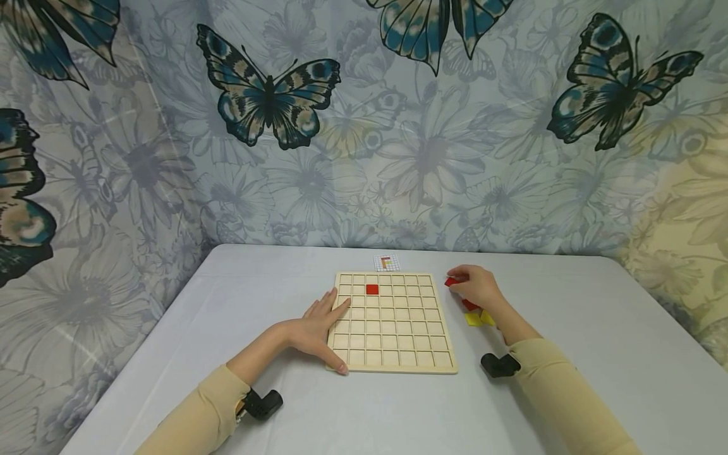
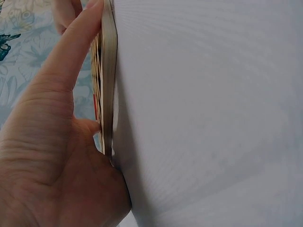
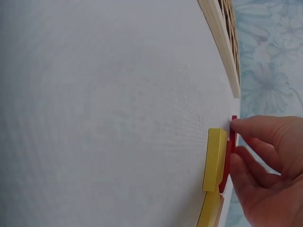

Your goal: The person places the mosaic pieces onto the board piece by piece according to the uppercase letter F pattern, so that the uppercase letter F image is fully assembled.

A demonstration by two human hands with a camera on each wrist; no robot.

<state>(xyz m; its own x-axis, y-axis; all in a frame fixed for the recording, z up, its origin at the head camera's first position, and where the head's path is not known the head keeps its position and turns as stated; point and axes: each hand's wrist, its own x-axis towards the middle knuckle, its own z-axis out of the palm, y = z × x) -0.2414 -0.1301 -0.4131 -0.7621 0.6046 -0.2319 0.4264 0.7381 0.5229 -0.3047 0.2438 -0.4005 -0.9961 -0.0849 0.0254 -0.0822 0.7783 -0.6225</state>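
Note:
A wooden grid board point(image 1: 392, 325) lies on the table with one red square tile point(image 1: 372, 289) in its second row from the far edge. My left hand point(image 1: 315, 328) rests along the board's left edge, fingers spread and thumb point(image 2: 71, 52) at the near corner. Right of the board, my right hand point(image 1: 479, 288) pinches a small red tile point(image 1: 451, 282) between thumb and fingertips, low over the table. Beneath that hand lies another red tile point(image 1: 470, 304), partly hidden. Two yellow tiles point(image 3: 214, 160) sit beside it, nearer the wrist.
Just beyond the board's far edge lies a small card point(image 1: 387, 263) printed with a coloured grid pattern. A white cloth covers the table point(image 1: 273, 272). Butterfly-print fabric point(image 1: 318, 183) hangs behind it. Each wrist wears a black camera point(image 1: 500, 365).

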